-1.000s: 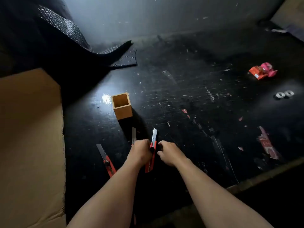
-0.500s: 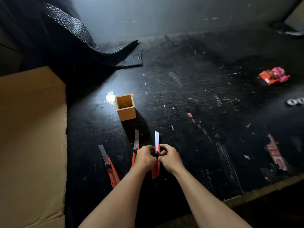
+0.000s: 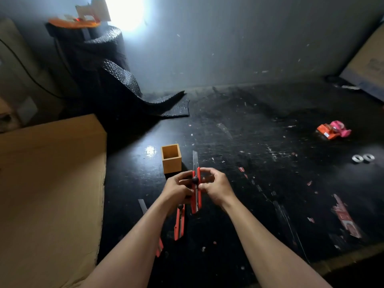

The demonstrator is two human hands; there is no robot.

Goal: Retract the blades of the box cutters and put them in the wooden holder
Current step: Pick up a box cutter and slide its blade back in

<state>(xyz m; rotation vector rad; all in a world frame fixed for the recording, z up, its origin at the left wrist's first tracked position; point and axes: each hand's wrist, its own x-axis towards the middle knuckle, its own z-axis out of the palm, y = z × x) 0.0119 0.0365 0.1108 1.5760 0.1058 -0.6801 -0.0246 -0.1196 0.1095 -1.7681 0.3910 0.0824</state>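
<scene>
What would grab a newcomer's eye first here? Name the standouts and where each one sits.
Dead centre, the left hand and right hand hold a red box cutter off the table, its blade pointing away and not yet retracted. Just beyond it on the left stands the empty wooden holder on the black table. Another red cutter lies below the left wrist, and a bright glare lights the wall at top.

Nothing legible shows: the red label scrap (image 3: 346, 219) stuck on the counter (image 3: 259, 142) right of the holder (image 3: 171, 159) bears pale marks, and the far-right carton (image 3: 369, 65) faint print, both too blurred to read.
</scene>
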